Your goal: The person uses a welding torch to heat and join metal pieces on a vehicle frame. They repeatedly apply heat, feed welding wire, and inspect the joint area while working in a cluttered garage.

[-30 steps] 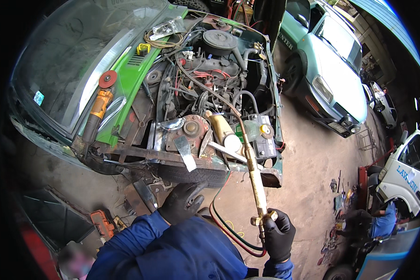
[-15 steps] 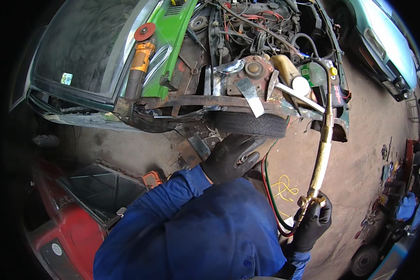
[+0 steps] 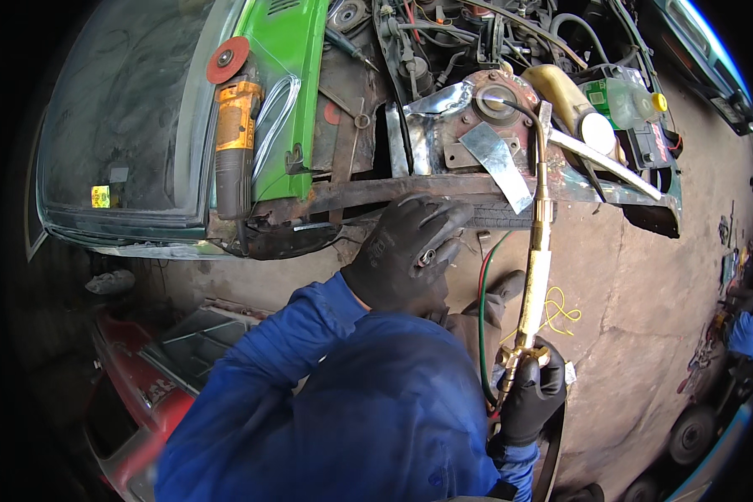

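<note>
The brown-grey, stained concrete floor (image 3: 615, 280) shows thin cracks and is evenly lit right of centre. A red-painted vehicle body (image 3: 173, 412) stands at near left. A black rubber tyre with a round grey rim (image 3: 692, 436) is positioned at near right.

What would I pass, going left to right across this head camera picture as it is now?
Small yellow sticker → orange-and-black grinder → silvery wire coil → the person's gloved left hand → brass torch → clear yellow-capped bottle.
</note>
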A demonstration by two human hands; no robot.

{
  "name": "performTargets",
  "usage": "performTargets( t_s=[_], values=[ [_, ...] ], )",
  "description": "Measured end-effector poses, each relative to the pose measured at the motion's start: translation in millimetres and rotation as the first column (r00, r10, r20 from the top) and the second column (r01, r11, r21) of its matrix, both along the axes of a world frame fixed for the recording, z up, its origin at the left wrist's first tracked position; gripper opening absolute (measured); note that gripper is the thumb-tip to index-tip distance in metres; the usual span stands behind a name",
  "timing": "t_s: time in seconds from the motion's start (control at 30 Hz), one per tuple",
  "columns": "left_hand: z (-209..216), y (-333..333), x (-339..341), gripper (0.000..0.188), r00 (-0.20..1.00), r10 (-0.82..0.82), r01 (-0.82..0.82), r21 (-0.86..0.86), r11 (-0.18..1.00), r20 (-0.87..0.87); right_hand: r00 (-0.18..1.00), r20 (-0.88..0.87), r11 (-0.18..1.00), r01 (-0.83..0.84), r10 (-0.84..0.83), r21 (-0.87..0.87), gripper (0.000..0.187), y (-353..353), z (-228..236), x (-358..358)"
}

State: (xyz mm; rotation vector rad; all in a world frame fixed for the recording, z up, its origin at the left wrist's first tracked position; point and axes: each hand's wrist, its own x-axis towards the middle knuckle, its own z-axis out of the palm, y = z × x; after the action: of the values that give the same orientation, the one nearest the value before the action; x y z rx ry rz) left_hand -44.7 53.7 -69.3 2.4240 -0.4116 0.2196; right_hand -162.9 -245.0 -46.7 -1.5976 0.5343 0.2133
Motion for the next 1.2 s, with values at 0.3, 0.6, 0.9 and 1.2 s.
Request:
performTargets(
  t_s=[0.3,0.6,0.9,1.2],
  values=[
    [-17.3,49.9,30.4,0.051,0.996,-0.089,0.089,-0.022,0.996,0.031,0.992,-0.130,0.995,0.017,-0.004,0.095,0.029,55.6,-27.5,-1.7],
    [-11.0,53.6,37.7,0.047,0.986,-0.164,0.165,-0.023,0.986,0.037,0.993,-0.091,0.997,-0.072,0.074,0.022,0.030,82.2,3.4,8.5],
    [-23.0,53.0,50.2,0.048,0.983,-0.166,0.172,-0.081,0.982,0.076,0.999,-0.036,0.999,-0.034,0.035,0.034,0.031,89.8,5.6,17.6],
    [-32.6,66.0,44.4,0.044,0.993,-0.117,0.103,-0.377,0.920,-0.016,0.997,-0.046,0.997,0.055,-0.057,-0.057,0.043,73.1,26.9,31.0]
  ],
)
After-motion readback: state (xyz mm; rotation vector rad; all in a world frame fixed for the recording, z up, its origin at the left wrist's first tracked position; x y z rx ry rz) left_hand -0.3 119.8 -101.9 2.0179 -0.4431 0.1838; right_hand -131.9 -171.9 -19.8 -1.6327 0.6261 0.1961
